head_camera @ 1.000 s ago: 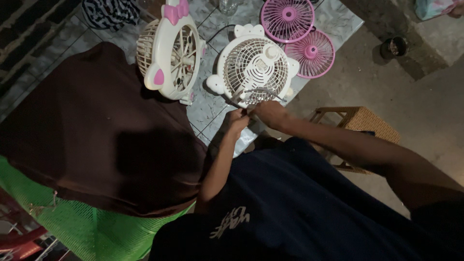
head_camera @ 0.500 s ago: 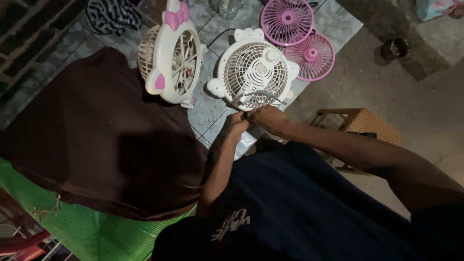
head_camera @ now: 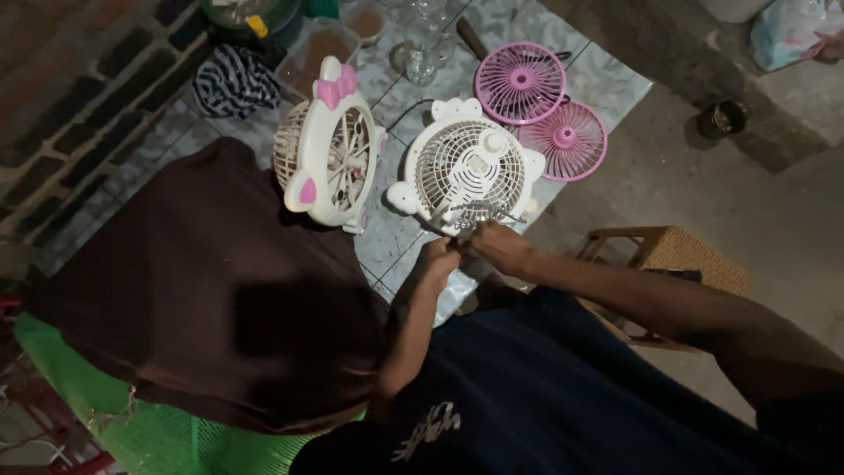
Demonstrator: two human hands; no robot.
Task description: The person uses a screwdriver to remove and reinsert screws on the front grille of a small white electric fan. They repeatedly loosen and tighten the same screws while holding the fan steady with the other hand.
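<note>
Both hands meet at the near edge of a white table fan [head_camera: 468, 176] that lies flat on the tiled tabletop [head_camera: 387, 237]. The left hand [head_camera: 440, 261] is curled closed just below the fan's rim, though what it grips is too small and dim to make out. The right hand [head_camera: 497, 244] is likewise closed, its fingers pinching a thin metal tool or wire [head_camera: 479, 211] that touches the lower part of the fan's grille. The fan has a round cream grille, small ear-like bumps along its casing, and a dark cord running off its top edge. Just to the left stands a second white fan [head_camera: 323, 158], upright on its edge, with a pink bow on top and a pink ear. Beyond the flat fan, two pink fan grilles [head_camera: 541, 110] lie overlapping near the table's far corner. A dark brown cloth [head_camera: 193, 290] covers the left of the table, above a green mesh surface [head_camera: 158, 440]. A woven stool [head_camera: 686, 259] stands on the floor to the right.
</note>
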